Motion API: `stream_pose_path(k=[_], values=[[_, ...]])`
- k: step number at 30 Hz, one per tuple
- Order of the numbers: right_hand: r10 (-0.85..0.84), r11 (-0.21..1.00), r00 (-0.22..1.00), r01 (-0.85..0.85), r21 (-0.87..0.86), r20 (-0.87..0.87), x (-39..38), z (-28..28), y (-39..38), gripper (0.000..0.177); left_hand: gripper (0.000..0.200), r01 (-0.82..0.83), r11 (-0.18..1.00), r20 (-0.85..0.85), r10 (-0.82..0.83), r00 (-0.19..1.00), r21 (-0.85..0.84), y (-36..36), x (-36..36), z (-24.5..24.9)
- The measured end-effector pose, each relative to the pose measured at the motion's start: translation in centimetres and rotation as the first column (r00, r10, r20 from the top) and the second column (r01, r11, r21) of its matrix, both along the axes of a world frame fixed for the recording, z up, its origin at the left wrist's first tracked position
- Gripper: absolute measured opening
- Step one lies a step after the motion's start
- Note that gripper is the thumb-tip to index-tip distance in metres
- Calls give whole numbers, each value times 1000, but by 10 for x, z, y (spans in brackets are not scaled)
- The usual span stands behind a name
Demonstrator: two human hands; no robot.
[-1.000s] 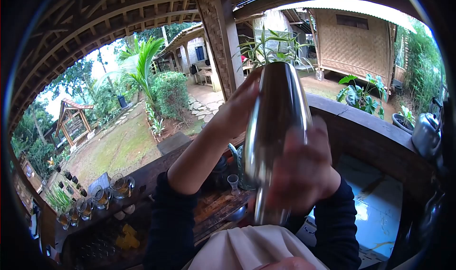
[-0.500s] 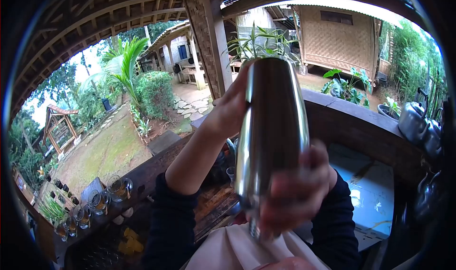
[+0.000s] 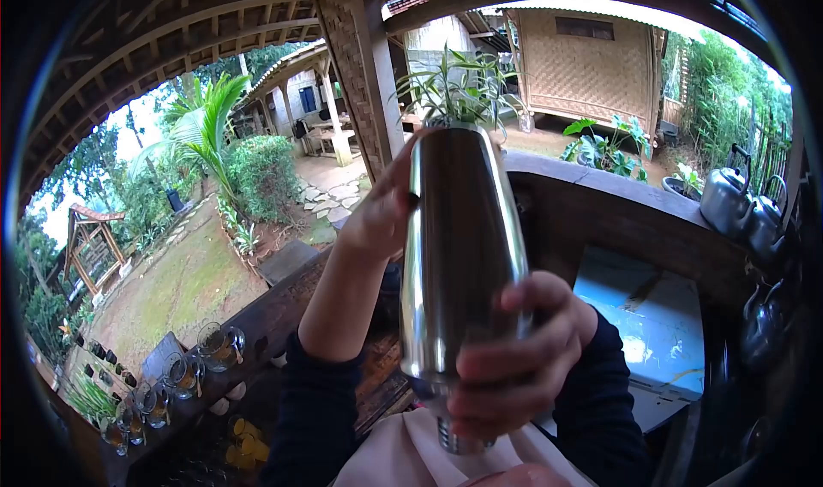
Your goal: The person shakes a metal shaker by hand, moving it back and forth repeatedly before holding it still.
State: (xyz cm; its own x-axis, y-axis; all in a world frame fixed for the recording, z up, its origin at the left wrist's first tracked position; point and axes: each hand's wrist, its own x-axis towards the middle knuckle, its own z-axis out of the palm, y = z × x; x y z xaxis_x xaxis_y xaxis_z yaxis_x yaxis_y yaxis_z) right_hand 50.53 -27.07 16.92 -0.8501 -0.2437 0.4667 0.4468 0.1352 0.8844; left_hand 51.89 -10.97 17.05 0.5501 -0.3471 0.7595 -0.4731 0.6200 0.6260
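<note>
Metal shaker (image 3: 463,247): one, polished; raised in front of you, between your two hands, touching both.
Long axis: near to far and tipped up; tapered flat end high and far, shoulder and narrow end low and near, towards your chest.
Narrow end (image 3: 457,438): ridged at the rim, just below your right fingers; whether it touches the cloth behind it, you cannot tell from here.
Right hand (image 3: 523,358): clamped on the lower right side, fingers wrapped across the shoulder, slightly blurred; the shaker lies to its left. This is your nearer hand to the narrow end.
Left hand (image 3: 377,217): closed against the left side, nearer the far, flat end; fingertips partly hidden behind the metal. The shaker lies to its right.
Light cloth (image 3: 403,453): across your front, nearest of all.
Yellow pieces (image 3: 247,444): near left, dim, kind unclear.
Glass cups (image 3: 214,347): a row on the left, well apart from your grip.
Marbled panel (image 3: 634,311): right, beyond your right sleeve (image 3: 604,393).
Kettles (image 3: 725,202): far right, on the ledge (image 3: 617,185).
Leafy plant (image 3: 463,93): far, behind the raised end.
</note>
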Motion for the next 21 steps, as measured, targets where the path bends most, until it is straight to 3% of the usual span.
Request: stream_pose_path(k=[1, 3, 5, 6, 7, 8, 10, 11, 12, 13, 15, 16, 17, 18, 19, 20, 21], values=[[77, 994, 992, -84, 66, 102, 1, -2, 11, 29, 59, -120, 991, 260, 102, 960, 53, 1, -1, -2], [-164, 975, 960, 124, -183, -225, 19, -2, 8, 30, 54, 43, 999, -184, -44, 982, -11, 18, 1, 6], [-190, 981, 803, 177, -78, -565, 47, 13, 40, 41, 51, 276, 945, -265, -316, 911, -177, 48, 60, 1], [-101, 988, 643, -26, -153, -760, 53, 18, 50, 45, 49, -61, 988, -407, -1, 914, -139, 42, 55, 1], [-57, 956, 421, -239, -171, -905, 55, 19, 55, 50, 47, -384, 922, -527, 300, 795, -54, 38, 51, 0], [-54, 930, 275, -336, -149, -960, 41, 22, 47, 55, 48, -282, 955, -494, 206, 845, -85, 33, 42, 0], [-81, 991, 631, -30, -129, -771, 14, 19, 27, 54, 49, -12, 984, -420, -65, 905, -176, 22, 16, 6], [-146, 980, 825, 43, -197, -546, 7, 15, 13, 47, 50, 151, 958, -387, -239, 890, -245, 19, 3, 3], [-146, 979, 822, 40, -200, -551, 5, 9, 15, 47, 54, -57, 998, -292, 44, 955, -37, 22, 3, 4], [-9, 997, 934, -19, -76, -358, 2, 5, 20, 42, 56, -313, 949, 84, 310, 947, 33, 15, -7, -14], [196, 970, 974, -209, 127, 112, -3, -8, 25, 33, 55, -140, 988, 217, 151, 965, -63, 7, -10, -13], [-131, 988, 977, 114, -105, -170, 12, -20, -4, 32, 53, -97, 995, 38, 98, 994, -33, 12, -1, -4], [-185, 980, 934, 151, -132, -304, 24, -3, 0, 29, 53, -92, 995, 46, 93, 995, -30, 11, 14, 6], [-50, 996, 901, 75, 42, -430, 54, 3, 21, 30, 53, -189, 982, -50, 188, 981, -4, 10, 31, 15], [79, 996, 808, -34, 87, -584, 58, 17, 31, 37, 53, -286, 958, -145, 286, 947, 28, 14, 46, 17], [3, 987, 500, -141, -78, -866, 64, 23, 29, 43, 44, -272, 957, -424, 289, 858, 102, 20, 45, 19], [-50, 910, 166, -400, -113, -985, 68, 25, 30, 45, 37, -158, 986, -570, 101, 815, -51, 20, 46, 15]])
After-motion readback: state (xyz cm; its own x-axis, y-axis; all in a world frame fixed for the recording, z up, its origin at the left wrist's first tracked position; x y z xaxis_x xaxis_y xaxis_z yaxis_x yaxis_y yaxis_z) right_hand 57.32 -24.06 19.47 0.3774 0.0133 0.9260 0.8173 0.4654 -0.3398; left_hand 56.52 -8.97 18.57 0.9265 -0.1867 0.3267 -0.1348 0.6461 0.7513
